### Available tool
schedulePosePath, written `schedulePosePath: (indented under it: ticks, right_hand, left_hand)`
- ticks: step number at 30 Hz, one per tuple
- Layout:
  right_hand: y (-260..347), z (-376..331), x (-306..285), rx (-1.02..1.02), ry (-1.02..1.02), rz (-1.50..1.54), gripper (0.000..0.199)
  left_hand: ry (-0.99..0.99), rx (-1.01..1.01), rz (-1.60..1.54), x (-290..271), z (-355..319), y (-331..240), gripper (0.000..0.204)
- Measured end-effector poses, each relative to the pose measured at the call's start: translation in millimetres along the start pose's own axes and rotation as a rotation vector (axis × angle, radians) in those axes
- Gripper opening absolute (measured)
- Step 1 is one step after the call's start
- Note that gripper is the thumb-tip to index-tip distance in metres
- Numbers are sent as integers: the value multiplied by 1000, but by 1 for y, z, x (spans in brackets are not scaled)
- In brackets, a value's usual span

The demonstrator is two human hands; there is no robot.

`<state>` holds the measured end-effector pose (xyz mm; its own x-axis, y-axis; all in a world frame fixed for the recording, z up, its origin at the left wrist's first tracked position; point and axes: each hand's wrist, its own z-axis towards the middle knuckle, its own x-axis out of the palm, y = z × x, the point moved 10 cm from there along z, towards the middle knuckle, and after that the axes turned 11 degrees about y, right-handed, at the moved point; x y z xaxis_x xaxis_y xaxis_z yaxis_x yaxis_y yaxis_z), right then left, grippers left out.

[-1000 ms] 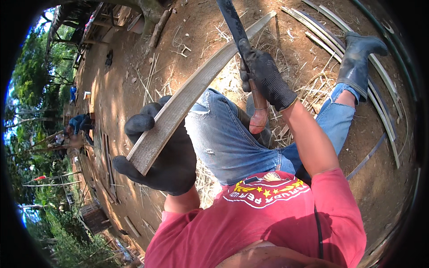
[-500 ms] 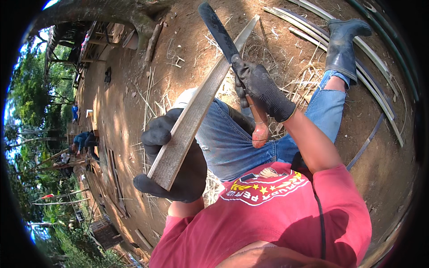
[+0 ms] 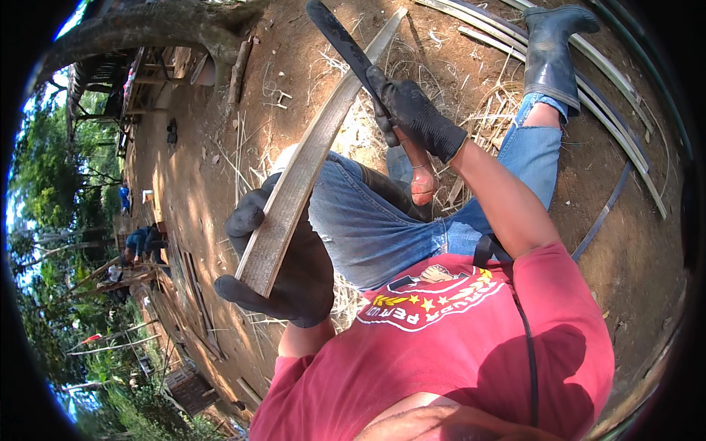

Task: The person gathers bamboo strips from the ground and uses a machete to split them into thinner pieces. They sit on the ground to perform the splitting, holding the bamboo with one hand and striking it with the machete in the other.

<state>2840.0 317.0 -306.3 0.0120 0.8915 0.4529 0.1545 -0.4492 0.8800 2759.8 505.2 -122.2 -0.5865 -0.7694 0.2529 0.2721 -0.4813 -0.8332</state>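
My left hand (image 3: 305, 272), in a black glove, grips the near end of a long, flat bamboo slat (image 3: 288, 195). The slat slants up and to the right, slightly bowed, to a narrow far tip. My right hand (image 3: 421, 116), also gloved, is closed round the reddish-brown wooden handle of a machete (image 3: 340, 35). Its dark blade lies across the slat's far part, pointing up and left. The blade appears to touch the slat, but the contact edge is hard to see. The handle's rounded butt shows below my right hand.
Thin shavings (image 3: 489, 121) litter the brown dirt around my legs. Long split strips (image 3: 618, 77) curve along the right, beyond my rubber boot (image 3: 551, 62). A tree trunk (image 3: 140, 40) stands at upper left. Far left, a person (image 3: 140, 239) bends near some timber.
My right hand and the machete have moved a little farther from my body along the slat. The slat looks more bowed. My left hand keeps its grip, and the whole view has shifted slightly.
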Motion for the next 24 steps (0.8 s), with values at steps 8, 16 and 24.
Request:
schedulePosePath:
  ticks: [8, 16, 24]
  right_hand:
    - [11, -22, 47, 18, 23, -127, 53]
    - [21, -38, 65, 82, 110, -230, 60]
    - [22, -64, 99, -42, 272, -201, 58]
  left_hand:
    - [35, 14, -90, -11, -4, -2, 79]
    - [26, 9, -43, -10, -10, 0, 80]
    - [-5, 22, -98, -4, -12, 5, 81]
